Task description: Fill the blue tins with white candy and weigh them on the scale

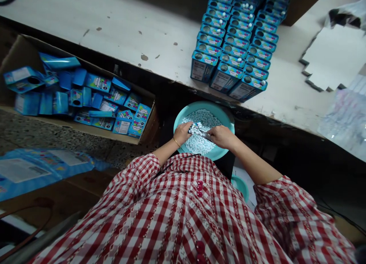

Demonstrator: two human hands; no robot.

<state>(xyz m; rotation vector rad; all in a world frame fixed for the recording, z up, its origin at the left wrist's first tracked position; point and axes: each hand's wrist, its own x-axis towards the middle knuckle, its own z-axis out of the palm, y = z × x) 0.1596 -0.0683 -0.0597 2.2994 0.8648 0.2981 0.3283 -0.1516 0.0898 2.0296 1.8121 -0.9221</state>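
Note:
A turquoise bowl, full of small white candies, stands in front of my body below the table edge. My right hand reaches over it, closed around a metal scoop that points left and carries candies. At the scoop's tip is my left hand, with a thin bracelet on the wrist. Its fingers are closed beside a heap of candies. A bit of blue and white shows there, but what the hand grips is mostly hidden.
Blue printed candy boxes with round holes stand in three rows on the chipped white table. At left, a cardboard carton holds many jumbled blue boxes. White cut sheets lie at right. A smaller turquoise container is partly hidden by my side.

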